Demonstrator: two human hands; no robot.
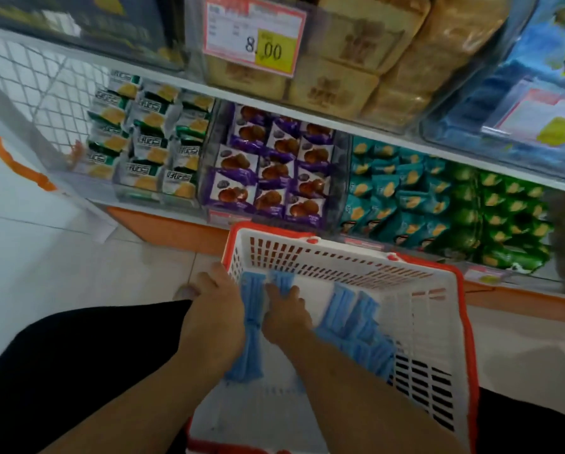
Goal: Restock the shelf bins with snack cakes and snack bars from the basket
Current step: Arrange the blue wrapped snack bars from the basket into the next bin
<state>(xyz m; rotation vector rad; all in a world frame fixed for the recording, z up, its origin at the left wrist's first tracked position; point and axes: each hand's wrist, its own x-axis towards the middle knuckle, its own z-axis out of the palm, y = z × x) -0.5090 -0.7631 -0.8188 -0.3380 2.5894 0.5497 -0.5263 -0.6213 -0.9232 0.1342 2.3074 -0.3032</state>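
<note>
A white basket with a red rim (pixel 340 257) stands on the floor in front of the lowest shelf. Inside lie several light-blue snack bars (pixel 356 319). My left hand (pixel 215 309) lies at the basket's left wall, against a stack of blue bars (pixel 251 352). My right hand (pixel 286 317) is inside the basket, fingers closed on the blue bars near the far left corner. Clear shelf bins behind hold green-and-white packs (pixel 143 139), purple snack cakes (pixel 274 165) and teal packs (pixel 396 194).
Dark green packs (pixel 507 217) fill the bin at right. The upper shelf carries brown bread-like packs (pixel 389 60), blue packs (pixel 536 77) and a price tag (pixel 255 34). An orange handle (pixel 19 165) shows at left. White tiled floor (pixel 61 257) lies left of the basket.
</note>
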